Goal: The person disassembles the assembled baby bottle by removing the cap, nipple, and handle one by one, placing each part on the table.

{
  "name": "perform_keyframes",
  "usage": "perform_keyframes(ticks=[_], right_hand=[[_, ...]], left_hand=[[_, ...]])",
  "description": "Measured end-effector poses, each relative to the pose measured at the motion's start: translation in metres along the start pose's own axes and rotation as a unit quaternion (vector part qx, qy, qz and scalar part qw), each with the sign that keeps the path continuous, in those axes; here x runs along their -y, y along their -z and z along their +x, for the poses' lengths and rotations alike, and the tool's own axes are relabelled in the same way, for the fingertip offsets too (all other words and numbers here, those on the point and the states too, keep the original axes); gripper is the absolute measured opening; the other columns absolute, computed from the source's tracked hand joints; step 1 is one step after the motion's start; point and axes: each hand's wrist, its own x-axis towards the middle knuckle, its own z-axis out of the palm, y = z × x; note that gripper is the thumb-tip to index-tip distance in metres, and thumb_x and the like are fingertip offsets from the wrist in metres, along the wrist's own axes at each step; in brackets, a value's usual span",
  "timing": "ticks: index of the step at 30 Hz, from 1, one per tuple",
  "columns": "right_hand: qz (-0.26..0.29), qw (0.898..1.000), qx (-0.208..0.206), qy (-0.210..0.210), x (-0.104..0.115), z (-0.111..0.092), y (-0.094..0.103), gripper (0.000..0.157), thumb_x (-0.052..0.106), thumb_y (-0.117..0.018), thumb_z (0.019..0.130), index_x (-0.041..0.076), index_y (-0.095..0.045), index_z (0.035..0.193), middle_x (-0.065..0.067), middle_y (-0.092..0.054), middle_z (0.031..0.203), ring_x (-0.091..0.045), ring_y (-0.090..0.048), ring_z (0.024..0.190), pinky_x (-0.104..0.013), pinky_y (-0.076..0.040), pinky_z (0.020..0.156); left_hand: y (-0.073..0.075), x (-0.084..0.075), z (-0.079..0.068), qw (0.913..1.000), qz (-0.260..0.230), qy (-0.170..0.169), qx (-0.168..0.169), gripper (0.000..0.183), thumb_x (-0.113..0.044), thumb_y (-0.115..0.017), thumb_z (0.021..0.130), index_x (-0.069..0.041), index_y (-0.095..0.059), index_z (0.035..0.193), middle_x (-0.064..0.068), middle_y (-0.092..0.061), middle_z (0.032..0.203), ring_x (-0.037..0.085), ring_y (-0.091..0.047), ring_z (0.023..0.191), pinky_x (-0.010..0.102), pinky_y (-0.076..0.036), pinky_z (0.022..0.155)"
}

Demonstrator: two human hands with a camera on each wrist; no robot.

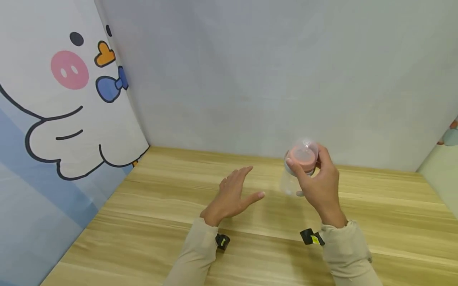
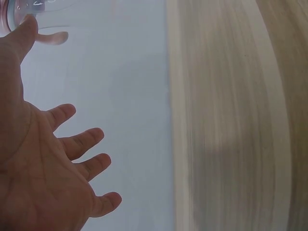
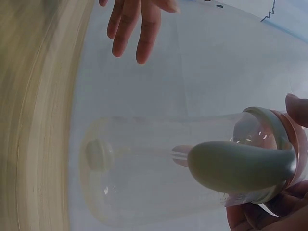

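A clear baby bottle stands upright in my right hand, whose thumb and fingers grip it around the pink collar at its top. It has a see-through domed cap and a rounded grey handle on its side. Inside the clear body, a straw with a weighted end shows in the right wrist view. I cannot tell whether the base touches the table. To the left of the bottle, my left hand hovers with fingers spread, holding nothing; its palm shows in the left wrist view.
The wood-grain table meets a pale grey back wall just behind the bottle. On the left stands a panel printed with a cartoon figure. A pale side panel borders the right. Both wrists wear small black devices.
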Motion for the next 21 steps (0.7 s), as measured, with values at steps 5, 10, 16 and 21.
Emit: perform_keyframes(ticks=[5, 10, 16, 21], right_hand=[[-0.006, 1.0, 0.013, 0.006, -0.001, -0.002, -0.004, 0.06, 0.023, -0.077, 0.087, 0.01, -0.052, 0.14, -0.01, -0.066, 0.123, -0.005, -0.056, 0.102, -0.017, -0.043, 0.086], [-0.009, 1.0, 0.017, 0.019, -0.001, -0.004, -0.005, 0.062, 0.022, -0.078, 0.087, 0.009, -0.052, 0.141, -0.012, -0.066, 0.124, -0.005, -0.056, 0.101, -0.019, -0.043, 0.088], [-0.012, 0.999, 0.027, 0.026, -0.001, -0.007, -0.007, 0.063, 0.022, -0.078, 0.087, 0.01, -0.051, 0.143, -0.012, -0.066, 0.123, -0.005, -0.056, 0.101, -0.02, -0.043, 0.087], [-0.012, 0.999, 0.039, 0.036, 0.002, -0.008, -0.013, 0.063, 0.021, -0.078, 0.086, 0.009, -0.051, 0.142, -0.012, -0.066, 0.12, -0.01, -0.055, 0.099, -0.023, -0.042, 0.084]], left_hand=[[0.0, 0.0, 0.0, 1.0, -0.006, -0.003, -0.001, 0.093, -0.074, -0.047, 0.092, -0.02, -0.019, 0.162, 0.007, -0.024, 0.168, 0.042, -0.013, 0.156, 0.07, -0.01, 0.119], [-0.001, -0.001, 0.002, 0.9999, 0.002, -0.012, -0.001, 0.09, -0.07, -0.049, 0.093, -0.02, -0.02, 0.161, 0.007, -0.025, 0.168, 0.042, -0.016, 0.156, 0.071, -0.012, 0.119], [-0.005, -0.001, 0.002, 0.9999, -0.003, -0.015, -0.001, 0.088, -0.066, -0.052, 0.093, -0.02, -0.021, 0.161, 0.006, -0.028, 0.167, 0.041, -0.019, 0.155, 0.071, -0.012, 0.119], [-0.005, -0.001, 0.001, 0.9999, -0.003, -0.009, -0.003, 0.087, -0.063, -0.055, 0.094, -0.02, -0.022, 0.161, 0.006, -0.028, 0.167, 0.041, -0.018, 0.155, 0.07, -0.011, 0.119]])
